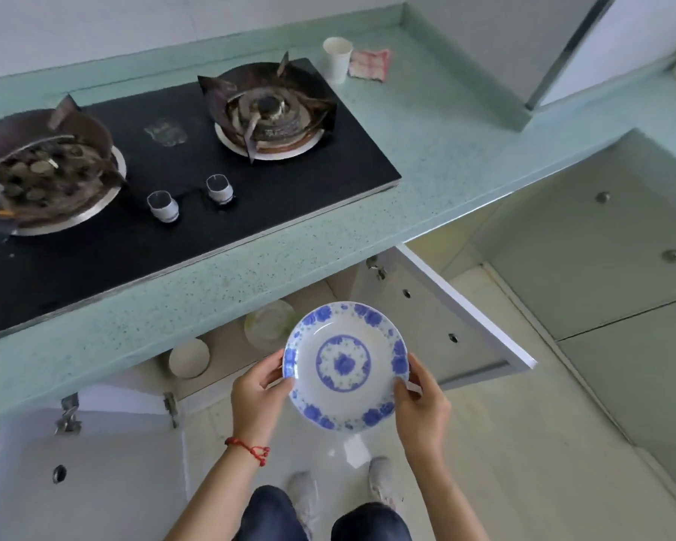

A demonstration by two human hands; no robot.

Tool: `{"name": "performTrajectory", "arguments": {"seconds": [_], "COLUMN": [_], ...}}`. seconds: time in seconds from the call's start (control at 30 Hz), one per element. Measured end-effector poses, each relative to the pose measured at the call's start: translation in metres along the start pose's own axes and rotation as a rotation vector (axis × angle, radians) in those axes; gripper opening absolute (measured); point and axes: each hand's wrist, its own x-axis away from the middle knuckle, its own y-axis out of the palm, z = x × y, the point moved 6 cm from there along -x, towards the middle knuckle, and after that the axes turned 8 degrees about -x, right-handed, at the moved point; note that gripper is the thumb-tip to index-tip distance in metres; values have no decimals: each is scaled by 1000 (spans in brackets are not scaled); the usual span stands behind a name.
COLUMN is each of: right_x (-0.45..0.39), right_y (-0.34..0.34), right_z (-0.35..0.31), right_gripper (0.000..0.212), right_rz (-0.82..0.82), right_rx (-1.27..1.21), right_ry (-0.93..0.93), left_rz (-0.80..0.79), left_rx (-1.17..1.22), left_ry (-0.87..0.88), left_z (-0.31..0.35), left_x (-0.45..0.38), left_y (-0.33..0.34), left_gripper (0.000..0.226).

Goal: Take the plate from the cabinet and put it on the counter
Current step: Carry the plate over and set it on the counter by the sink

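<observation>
A white plate (344,365) with a blue flower pattern is held level in front of the open cabinet (219,369), below the counter's front edge. My left hand (258,400) grips its left rim and my right hand (420,408) grips its right rim. The pale green speckled counter (438,150) runs above the cabinet. Both cabinet doors, one at the left (83,474) and one at the right (445,318), stand open.
A black gas hob (180,181) with two burners fills the counter's left part. A white paper cup (338,58) and a folded cloth (369,64) sit at the back. Inside the cabinet lie a clear dish (268,324) and a pale bowl (190,359). Grey cabinets stand at the right.
</observation>
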Motion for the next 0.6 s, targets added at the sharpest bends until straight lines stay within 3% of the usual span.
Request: {"name": "performTrajectory", "arguments": {"seconds": [0.3,0.6], "right_x": [12,34], "right_y": [-78,-176], "right_z": [-51,-73], "right_gripper": [38,38], "right_rz": [226,445], "right_rx": [-94,-164], "right_ry": [-80,-105], "left_rz": [-252,-440], "left_rx": [-30,-59], "left_ry": [157,282], "left_z": [81,138], "left_x": [14,54], "left_y": [51,129], "left_gripper": [44,45]}}
